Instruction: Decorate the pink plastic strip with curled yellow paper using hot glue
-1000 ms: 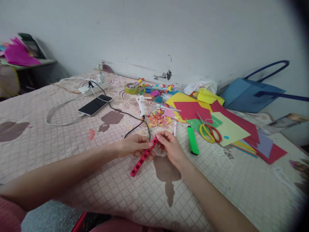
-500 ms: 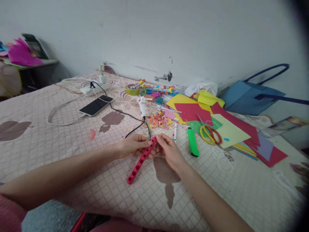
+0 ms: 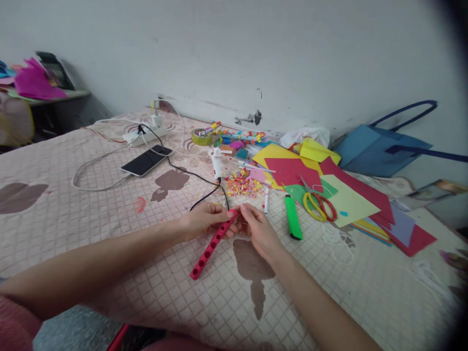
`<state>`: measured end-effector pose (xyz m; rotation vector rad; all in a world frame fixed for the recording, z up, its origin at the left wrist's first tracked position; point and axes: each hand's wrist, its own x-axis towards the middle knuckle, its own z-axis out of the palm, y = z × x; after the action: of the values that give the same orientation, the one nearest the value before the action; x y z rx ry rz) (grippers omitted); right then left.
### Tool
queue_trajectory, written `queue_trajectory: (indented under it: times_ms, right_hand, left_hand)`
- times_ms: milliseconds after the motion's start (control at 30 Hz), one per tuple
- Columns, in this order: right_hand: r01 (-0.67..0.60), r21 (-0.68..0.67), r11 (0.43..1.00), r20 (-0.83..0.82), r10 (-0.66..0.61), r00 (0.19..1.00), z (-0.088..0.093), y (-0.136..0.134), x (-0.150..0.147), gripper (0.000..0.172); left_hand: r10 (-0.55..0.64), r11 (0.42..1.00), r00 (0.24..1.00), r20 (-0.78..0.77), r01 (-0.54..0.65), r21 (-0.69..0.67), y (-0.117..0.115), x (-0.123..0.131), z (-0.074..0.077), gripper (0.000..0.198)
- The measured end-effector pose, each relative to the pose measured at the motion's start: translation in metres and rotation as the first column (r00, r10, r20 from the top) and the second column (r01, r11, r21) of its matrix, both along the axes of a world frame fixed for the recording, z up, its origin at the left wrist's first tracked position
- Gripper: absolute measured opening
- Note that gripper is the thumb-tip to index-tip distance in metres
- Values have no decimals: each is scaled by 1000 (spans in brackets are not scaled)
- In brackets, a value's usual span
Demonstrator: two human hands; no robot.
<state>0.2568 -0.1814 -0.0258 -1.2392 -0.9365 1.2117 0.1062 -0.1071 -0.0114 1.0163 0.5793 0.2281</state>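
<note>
A long red paper strip (image 3: 209, 252) with a row of dark round holes slants over the table, its lower end toward me. My left hand (image 3: 208, 219) is closed on its upper part, thumb on top and fingers underneath. At the strip's upper end, my right hand (image 3: 256, 226) is closed in a pinch, thumb and forefinger together. Whether the right fingers grip the strip's tip or something small there is too fine to make out. Just beyond the hands stands a white glue gun (image 3: 216, 165) with a black cord.
Colourful paper scraps (image 3: 243, 184) lie behind the hands. To the right are a marker (image 3: 266, 201), a green folded paper piece (image 3: 293, 217), scissors (image 3: 319, 206), white string (image 3: 338, 243) and coloured sheets (image 3: 292, 170). A phone (image 3: 146, 161) and power strip (image 3: 144, 135) sit at left; a blue bag (image 3: 380, 146) at right.
The strip's lower end has shifted slightly left. My right fingertips have moved slightly right, a little apart from the strip's upper end. My left hand keeps its hold.
</note>
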Motion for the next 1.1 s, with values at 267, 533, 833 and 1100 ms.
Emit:
queue_trajectory:
  times_ms: [267, 533, 833, 1100]
  right_hand:
    - [53, 32, 998, 34, -54, 998, -1, 1, 3, 22]
    - [351, 130, 927, -156, -331, 931, 6, 13, 34, 24]
    - [127, 156, 980, -15, -126, 992, 15, 6, 33, 28]
    - [-332, 8, 943, 81, 330, 940, 10, -3, 7, 27]
  left_hand:
    - [-143, 987, 989, -31, 145, 71, 2, -7, 2, 31]
    - [-191, 981, 982, -6, 191, 17, 7, -9, 5, 25]
    - [-186, 978, 975, 118, 196, -75, 12, -11, 9, 26]
    - [-98, 990, 953, 287, 122, -64, 22, -15, 13, 26]
